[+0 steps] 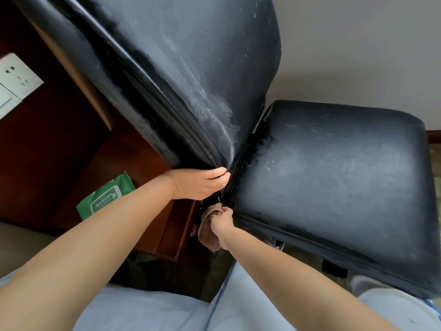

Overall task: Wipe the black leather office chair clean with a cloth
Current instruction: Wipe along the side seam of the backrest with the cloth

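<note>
The black leather office chair fills most of the view, its backrest rising up and away from the left hand and its seat cushion spreading out to the right of both hands. The left hand grips the bottom corner of the backrest, fingers curled over the leather edge just above the gap where back and seat meet. Directly below it, the right hand pinches a brownish-pink cloth, bunched in the fingers, with the rest hanging down under the wrist. The cloth's top end touches the dark hinge area at the near end of that gap.

Judging by the surfaces, the job looks to be at an early to middle stage. Grey dust and pale streaks cover the face of the backrest above the left hand, with swipe marks in it, so it may have had 1 pass but is not clean. The seat to the right of the right hand shows a wide dull haze and scattered white flecks; only a narrow strip along the crease beside the hands looks darker. What remains, as far as can be seen: the crevice in hand now, then the seat top, its front and side edges, and the backrest face.

To the left of the left forearm, a green pack of wet wipes lies on a wooden shelf.
</note>
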The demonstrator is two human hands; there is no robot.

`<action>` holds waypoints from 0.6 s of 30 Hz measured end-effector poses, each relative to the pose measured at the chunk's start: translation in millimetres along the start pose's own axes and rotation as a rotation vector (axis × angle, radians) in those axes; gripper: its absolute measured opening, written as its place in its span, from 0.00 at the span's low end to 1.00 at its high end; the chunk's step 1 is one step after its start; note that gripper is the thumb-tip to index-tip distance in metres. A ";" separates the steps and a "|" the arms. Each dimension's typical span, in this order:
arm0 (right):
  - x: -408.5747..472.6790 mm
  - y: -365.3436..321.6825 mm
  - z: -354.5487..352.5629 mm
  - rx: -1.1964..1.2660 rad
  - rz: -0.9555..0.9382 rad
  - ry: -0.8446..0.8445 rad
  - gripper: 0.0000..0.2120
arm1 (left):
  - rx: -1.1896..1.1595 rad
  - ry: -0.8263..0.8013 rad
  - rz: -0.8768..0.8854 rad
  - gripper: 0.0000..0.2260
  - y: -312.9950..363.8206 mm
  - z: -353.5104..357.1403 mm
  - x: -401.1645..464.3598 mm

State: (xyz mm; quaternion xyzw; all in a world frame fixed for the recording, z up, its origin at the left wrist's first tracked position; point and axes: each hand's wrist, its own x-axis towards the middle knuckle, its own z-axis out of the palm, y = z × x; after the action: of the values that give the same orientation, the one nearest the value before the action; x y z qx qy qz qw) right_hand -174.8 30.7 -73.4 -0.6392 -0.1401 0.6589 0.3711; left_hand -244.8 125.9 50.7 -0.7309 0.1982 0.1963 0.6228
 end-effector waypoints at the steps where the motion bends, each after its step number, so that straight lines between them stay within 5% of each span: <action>1: -1.9 0.3 2.0 0.013 0.021 0.018 0.16 | 0.004 -0.011 0.002 0.18 -0.6 -0.7 -0.4; 18: 21.8 6.8 16.3 -0.080 0.083 -0.137 0.26 | -0.115 0.040 -0.056 0.17 7.4 0.5 -0.6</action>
State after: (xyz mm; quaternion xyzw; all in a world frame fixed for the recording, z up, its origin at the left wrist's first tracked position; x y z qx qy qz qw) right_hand -190.2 45.4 -91.7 -0.6120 -0.1647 0.7099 0.3071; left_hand -249.2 125.3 44.8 -0.7745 0.1784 0.1752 0.5810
